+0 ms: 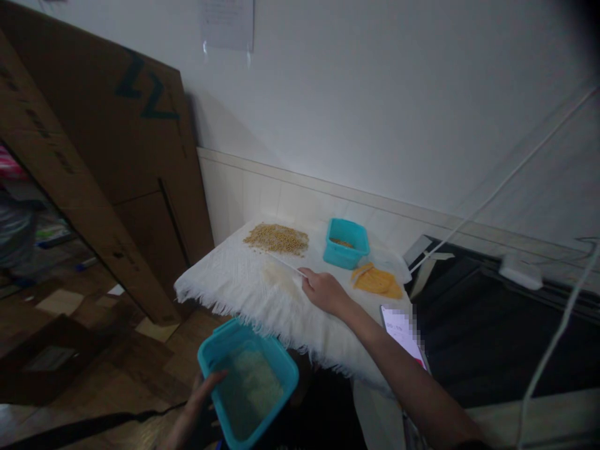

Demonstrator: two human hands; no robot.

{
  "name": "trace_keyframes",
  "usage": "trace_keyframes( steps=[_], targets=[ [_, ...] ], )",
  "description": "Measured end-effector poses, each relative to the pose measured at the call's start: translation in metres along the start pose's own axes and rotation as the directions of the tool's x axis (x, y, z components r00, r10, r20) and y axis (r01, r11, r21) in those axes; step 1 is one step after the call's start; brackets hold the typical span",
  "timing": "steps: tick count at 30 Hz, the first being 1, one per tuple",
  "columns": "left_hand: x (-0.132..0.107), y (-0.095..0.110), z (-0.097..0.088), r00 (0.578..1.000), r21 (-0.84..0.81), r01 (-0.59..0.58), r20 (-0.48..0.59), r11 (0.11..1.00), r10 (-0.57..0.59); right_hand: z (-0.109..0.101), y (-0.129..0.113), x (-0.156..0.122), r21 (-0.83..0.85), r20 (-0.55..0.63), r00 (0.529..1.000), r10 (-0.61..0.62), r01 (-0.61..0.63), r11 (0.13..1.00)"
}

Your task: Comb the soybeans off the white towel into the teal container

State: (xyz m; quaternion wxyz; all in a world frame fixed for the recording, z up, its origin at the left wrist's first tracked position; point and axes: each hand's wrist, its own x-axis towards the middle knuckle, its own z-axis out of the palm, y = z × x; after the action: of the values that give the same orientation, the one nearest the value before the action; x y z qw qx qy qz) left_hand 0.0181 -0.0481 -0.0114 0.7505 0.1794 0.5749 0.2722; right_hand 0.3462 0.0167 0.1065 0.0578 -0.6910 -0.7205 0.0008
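My left hand (209, 390) grips the near left rim of a teal bin (288, 375), which is tilted just below the table's front edge. Pale grains, like rice, lie in its bottom. Over the table, my right hand (323, 290) is closed on a thin white stick (285, 263) that points left. Its tip is near a pile of yellowish beans (277, 239). A thin patch of pale grains (281, 278) lies on the white fringed cloth (225, 275), just left of my right hand.
A smaller teal bin (344, 255) with some beans stands at the back right. Beside it lies a yellow cloth (379, 281), and a phone (403, 334) rests near my right forearm. A large cardboard box (135, 144) stands left of the table; a white cable (506, 181) hangs at right.
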Motion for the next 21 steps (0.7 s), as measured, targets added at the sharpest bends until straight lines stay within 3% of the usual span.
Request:
trace_keyframes(
  steps=[6,13,21],
  targets=[
    [-0.005,0.002,0.004,1.0,0.018,-0.003,-0.011,1.0,0.003,-0.004,0.024,0.017,0.192,-0.15,0.982,0.118,-0.088,0.978],
    [-0.001,-0.001,0.003,1.0,0.008,-0.021,-0.017,1.0,0.021,-0.002,0.026,0.03,0.146,-0.064,0.995,0.081,-0.071,0.987],
    [-0.001,0.0,0.002,1.0,-0.004,-0.009,-0.023,1.0,0.009,-0.003,0.007,0.022,0.038,0.016,1.0,-0.005,0.005,0.999]
  ],
)
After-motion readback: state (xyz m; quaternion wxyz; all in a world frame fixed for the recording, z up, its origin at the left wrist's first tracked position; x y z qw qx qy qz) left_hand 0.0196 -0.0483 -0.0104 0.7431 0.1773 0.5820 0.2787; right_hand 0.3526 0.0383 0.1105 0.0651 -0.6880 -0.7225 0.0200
